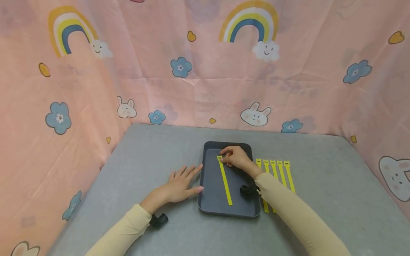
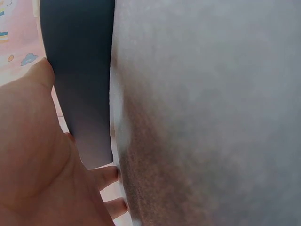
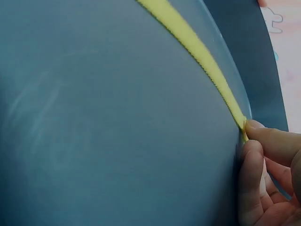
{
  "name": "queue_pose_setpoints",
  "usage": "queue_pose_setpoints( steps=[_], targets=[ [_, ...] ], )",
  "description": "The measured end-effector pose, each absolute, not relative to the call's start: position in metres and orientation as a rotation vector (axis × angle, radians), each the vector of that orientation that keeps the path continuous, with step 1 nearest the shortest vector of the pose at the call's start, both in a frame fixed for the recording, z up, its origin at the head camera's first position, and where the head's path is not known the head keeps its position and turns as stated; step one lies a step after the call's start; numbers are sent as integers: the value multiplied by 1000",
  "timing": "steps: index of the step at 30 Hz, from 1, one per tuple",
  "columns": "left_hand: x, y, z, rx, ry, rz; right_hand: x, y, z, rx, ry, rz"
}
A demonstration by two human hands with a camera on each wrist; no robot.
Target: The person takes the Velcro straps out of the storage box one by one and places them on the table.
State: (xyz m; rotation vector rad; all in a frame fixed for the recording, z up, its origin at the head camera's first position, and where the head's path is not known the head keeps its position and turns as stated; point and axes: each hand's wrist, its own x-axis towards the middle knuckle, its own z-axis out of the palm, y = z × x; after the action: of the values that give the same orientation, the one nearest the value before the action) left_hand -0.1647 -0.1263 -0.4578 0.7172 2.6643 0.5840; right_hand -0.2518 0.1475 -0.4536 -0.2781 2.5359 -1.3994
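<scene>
A dark grey rectangular tray (image 1: 213, 204) rests on the table, with one yellow strap-like cable tie (image 1: 225, 181) lying lengthwise inside it. My right hand (image 1: 237, 157) reaches over the tray and pinches the slotted head end of that tie between thumb and finger. In the right wrist view the tie (image 3: 202, 56) runs from the fingertips across the tray floor. My left hand (image 1: 177, 186) lies spread at the tray's left side, with thumb and fingertips at the rim. The left wrist view shows the tray's outer wall (image 2: 80, 84) beside the palm (image 2: 37, 150).
Several more yellow cable ties (image 1: 289, 176) lie side by side on the table right of the tray, partly hidden by my right sleeve (image 1: 298, 213). The grey table (image 1: 153, 149) is enclosed by a pink patterned cloth (image 1: 205, 96) at the back and sides.
</scene>
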Motion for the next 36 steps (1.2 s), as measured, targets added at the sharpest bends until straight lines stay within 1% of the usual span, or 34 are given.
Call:
queue_pose_setpoints(
  steps=[12, 20, 36],
  targets=[
    [-160, -125, -448, 702, 2666, 555, -249, 145, -461, -390, 2610, -1440],
    [-160, -124, -447, 704, 2662, 571, -249, 143, -463, -351, 2659, -1389],
    [-160, -123, -446, 702, 2660, 569, -249, 142, -465, -509, 2730, -1331]
  ],
)
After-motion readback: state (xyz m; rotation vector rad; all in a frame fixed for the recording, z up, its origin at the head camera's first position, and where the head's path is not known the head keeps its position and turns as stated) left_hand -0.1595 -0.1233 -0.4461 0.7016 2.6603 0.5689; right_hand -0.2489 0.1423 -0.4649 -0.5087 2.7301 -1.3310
